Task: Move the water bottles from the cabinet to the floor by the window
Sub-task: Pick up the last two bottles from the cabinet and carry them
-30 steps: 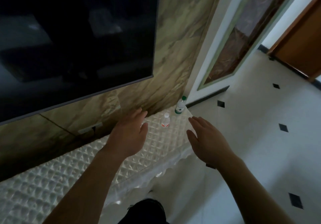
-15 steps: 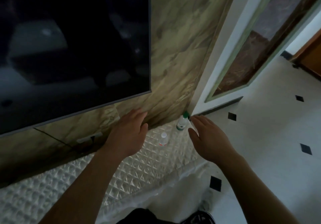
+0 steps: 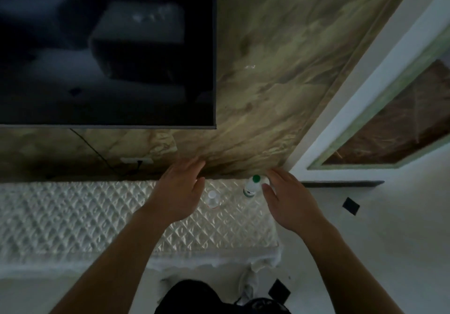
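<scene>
Two small water bottles stand on the low cabinet (image 3: 73,216), which is covered by a quilted white cloth. The green-capped bottle (image 3: 250,187) is near the cabinet's right end; the white-capped bottle (image 3: 212,198) stands left of it. My right hand (image 3: 289,201) hovers just right of the green-capped bottle, fingers spread and thumb close to its side, holding nothing. Just left of the white-capped bottle is my left hand (image 3: 180,192), fingers extended, also empty.
A large dark TV (image 3: 104,48) hangs on the marble wall above the cabinet, with a wall socket and cable (image 3: 136,160) below it. White floor tiles with black diamonds (image 3: 350,206) lie to the right. A framed panel (image 3: 389,128) stands at the right.
The view swung to face the cabinet squarely. Both hands came closer to the bottles; my right hand now sits beside the green-capped bottle.
</scene>
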Available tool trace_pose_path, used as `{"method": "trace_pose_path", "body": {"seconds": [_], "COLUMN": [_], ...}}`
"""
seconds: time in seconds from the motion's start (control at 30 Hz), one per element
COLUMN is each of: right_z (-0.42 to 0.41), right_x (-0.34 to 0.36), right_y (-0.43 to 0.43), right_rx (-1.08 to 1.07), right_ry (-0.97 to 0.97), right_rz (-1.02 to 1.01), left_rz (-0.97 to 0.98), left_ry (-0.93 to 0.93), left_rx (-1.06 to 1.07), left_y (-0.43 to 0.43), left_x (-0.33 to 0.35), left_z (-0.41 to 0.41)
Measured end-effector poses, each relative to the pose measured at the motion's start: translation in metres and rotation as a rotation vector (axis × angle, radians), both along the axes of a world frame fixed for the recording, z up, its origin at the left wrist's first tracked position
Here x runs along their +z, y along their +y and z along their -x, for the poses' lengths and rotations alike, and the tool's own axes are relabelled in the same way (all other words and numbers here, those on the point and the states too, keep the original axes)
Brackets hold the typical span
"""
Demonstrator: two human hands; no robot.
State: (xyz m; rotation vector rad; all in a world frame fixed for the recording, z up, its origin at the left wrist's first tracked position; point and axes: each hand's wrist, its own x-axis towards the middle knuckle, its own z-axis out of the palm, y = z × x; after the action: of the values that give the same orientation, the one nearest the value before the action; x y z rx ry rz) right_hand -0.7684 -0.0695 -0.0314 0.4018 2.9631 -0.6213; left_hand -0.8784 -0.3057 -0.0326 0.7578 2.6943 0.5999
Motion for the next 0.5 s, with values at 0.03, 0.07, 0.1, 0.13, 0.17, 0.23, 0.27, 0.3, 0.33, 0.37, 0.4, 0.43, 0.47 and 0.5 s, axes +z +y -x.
{"method": "trace_pose_path", "body": {"seconds": [0.03,0.07,0.1,0.13,0.17,0.23,0.27,0.3,0.33,0.37,0.4,0.43,0.47,0.5], "right_z": [0.0,0.001,0.002,0.003,0.004,0.006,0.008,0.01,0.012,0.014,0.016,0.018,0.021,0.024], "right_x": [-0.003,-0.005,-0.008,-0.011,-0.014,-0.021,-0.025,-0.029,-0.034,-0.039,-0.045,-0.051,-0.058,-0.065], "right_y": [0.009,0.017,0.024,0.03,0.035,0.042,0.045,0.048,0.05,0.052,0.055,0.057,0.06,0.063], "right_rx": [0.02,0.041,0.059,0.072,0.083,0.097,0.102,0.106,0.11,0.114,0.118,0.122,0.122,0.117], "right_ry": [-0.018,-0.031,-0.041,-0.047,-0.055,-0.061,-0.063,-0.067,-0.074,-0.082,-0.092,-0.1,-0.108,-0.117], "right_rz": [0.01,0.016,0.022,0.029,0.04,0.067,0.084,0.105,0.126,0.147,0.164,0.178,0.189,0.199], "left_rz": [0.003,0.0,-0.006,-0.019,-0.035,-0.064,-0.075,-0.082,-0.087,-0.09,-0.094,-0.097,-0.101,-0.105], "left_ry": [-0.002,-0.012,-0.034,-0.067,-0.102,-0.137,-0.143,-0.15,-0.158,-0.166,-0.17,-0.174,-0.178,-0.184], "left_rx": [0.022,0.044,0.063,0.078,0.089,0.103,0.11,0.119,0.124,0.128,0.129,0.131,0.135,0.141], "left_y": [0.006,0.011,0.017,0.021,0.026,0.035,0.039,0.042,0.045,0.047,0.048,0.048,0.048,0.047], "left_x": [-0.003,-0.005,-0.008,-0.01,-0.013,-0.018,-0.021,-0.025,-0.029,-0.034,-0.04,-0.046,-0.053,-0.061], "left_z": [-0.005,-0.009,-0.013,-0.016,-0.019,-0.021,-0.021,-0.019,-0.018,-0.016,-0.015,-0.013,-0.011,-0.009]}}
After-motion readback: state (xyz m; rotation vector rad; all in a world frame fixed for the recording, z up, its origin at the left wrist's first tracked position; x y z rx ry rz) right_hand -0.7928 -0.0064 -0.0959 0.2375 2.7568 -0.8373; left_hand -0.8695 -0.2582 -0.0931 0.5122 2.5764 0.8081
